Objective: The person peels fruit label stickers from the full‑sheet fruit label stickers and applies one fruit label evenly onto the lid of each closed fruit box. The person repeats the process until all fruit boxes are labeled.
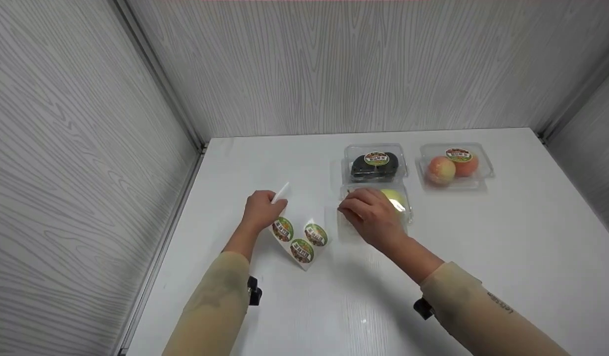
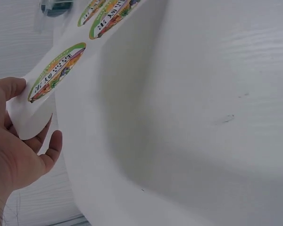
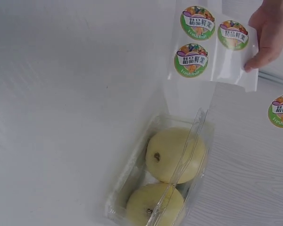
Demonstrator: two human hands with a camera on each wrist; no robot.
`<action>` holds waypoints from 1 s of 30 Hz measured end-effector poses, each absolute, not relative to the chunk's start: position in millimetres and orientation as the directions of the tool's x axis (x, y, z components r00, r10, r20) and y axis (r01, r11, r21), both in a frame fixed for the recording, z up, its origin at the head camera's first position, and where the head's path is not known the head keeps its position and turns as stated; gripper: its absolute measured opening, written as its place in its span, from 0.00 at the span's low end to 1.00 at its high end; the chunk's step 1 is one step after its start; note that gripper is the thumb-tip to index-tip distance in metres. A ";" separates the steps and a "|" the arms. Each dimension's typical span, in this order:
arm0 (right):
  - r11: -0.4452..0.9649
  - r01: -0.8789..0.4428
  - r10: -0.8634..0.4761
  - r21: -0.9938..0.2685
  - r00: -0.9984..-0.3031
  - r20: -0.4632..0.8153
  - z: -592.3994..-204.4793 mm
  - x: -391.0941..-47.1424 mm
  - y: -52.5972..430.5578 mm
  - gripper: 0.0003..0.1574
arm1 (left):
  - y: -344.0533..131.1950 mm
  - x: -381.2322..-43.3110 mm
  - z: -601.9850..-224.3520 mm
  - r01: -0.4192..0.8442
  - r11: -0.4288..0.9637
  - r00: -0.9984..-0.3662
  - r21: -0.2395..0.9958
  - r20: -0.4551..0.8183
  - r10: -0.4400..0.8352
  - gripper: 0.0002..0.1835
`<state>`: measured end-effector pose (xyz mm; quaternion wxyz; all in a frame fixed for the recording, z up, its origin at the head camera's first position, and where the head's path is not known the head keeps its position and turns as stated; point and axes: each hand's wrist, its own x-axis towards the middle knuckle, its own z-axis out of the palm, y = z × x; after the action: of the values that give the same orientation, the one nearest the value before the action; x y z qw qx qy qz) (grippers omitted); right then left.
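Observation:
My left hand [image 1: 264, 210] pinches a white sheet of round fruit stickers [image 2: 35, 115] between thumb and fingers, and its end curls over. Three green-rimmed stickers show on the sheet in the head view. My right hand [image 1: 371, 216] is over a clear plastic box [image 1: 408, 211], its fingertips together. In the right wrist view a single round sticker [image 3: 281, 111] stands off the sheet at the right edge, by my right fingertips, which are mostly cut off. Two pale yellow pears [image 3: 173, 154] lie in the box under a clear lid; no sticker shows on that lid.
Behind the pear box stands a clear box of dark fruit [image 1: 373, 168] with a round sticker on its lid. A stickered box of reddish-yellow fruit [image 1: 442, 170] stands to the right. Grey wood-patterned panels [image 1: 334, 64] enclose the white table [image 1: 309, 311] at back and sides.

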<state>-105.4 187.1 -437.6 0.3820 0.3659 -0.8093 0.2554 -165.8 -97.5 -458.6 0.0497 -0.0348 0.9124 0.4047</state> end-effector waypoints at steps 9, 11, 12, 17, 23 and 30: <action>0.630 -0.747 -0.315 -0.214 -0.497 0.809 -441.7 -111.5 205.7 0.10 | -102.1 -173.7 -472.6 -0.063 0.836 -0.997 0.545 -0.075 -0.026 0.19; 0.640 -0.735 -0.303 -0.226 -0.512 0.804 -442.3 -111.6 210.0 0.10 | -102.4 -175.5 -475.0 -0.041 0.869 -0.998 0.493 -0.052 -0.017 0.20; 0.645 -0.728 -0.298 -0.234 -0.521 0.800 -442.6 -111.5 212.2 0.10 | -102.5 -176.5 -476.2 -0.029 0.883 -0.999 0.469 -0.041 -0.012 0.20; 0.673 -0.689 -0.264 -0.269 -0.564 0.782 -442.6 -110.0 222.1 0.09 | -102.8 -182.1 -480.1 0.056 0.948 -0.998 0.314 0.036 0.047 0.20; 0.683 -0.661 -0.226 -0.310 -0.595 0.771 -441.6 -109.3 229.7 0.09 | -104.2 -189.6 -484.6 0.096 0.977 -0.994 0.190 0.072 0.083 0.22; 0.688 -0.651 -0.199 -0.322 -0.595 0.778 -443.6 -112.0 236.9 0.10 | -102.8 -196.8 -488.8 0.120 0.989 -0.990 0.088 0.081 0.113 0.29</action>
<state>-112.0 236.9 -443.6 0.3719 0.2529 -0.8399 0.3037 -196.8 -102.8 -488.8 -0.0378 0.0587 0.9965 0.0465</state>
